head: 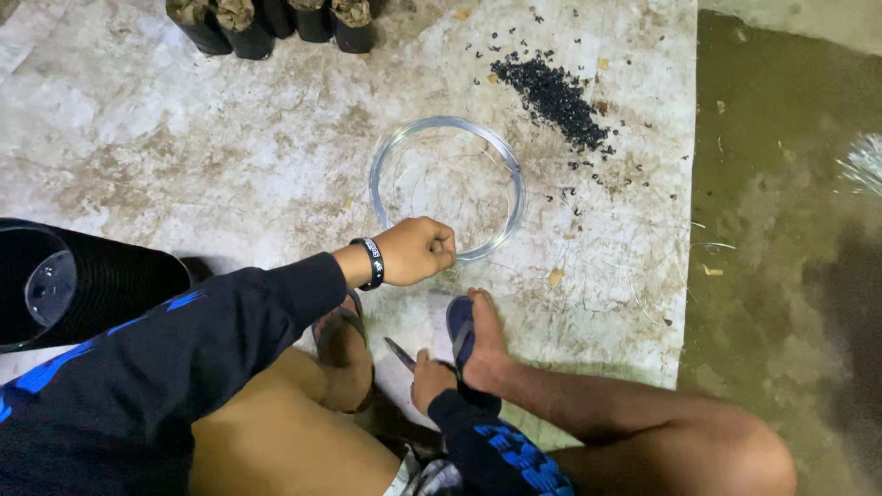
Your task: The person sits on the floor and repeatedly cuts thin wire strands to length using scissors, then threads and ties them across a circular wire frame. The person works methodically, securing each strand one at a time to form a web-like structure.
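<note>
Two hands busy: my left hand (418,250) pinches the clear plastic ring's (447,187) near rim at centre frame; right hand (430,378), lower centre, grips scissors (400,353) beside my foot (484,342) — a slip could nick it.

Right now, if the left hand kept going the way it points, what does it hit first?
The left hand is a closed fist pointing right and slightly away, already at the near rim of the clear ring. Going on, it would probably meet that rim first, then the stained sheet inside it. Height above the rim is unclear.
</note>
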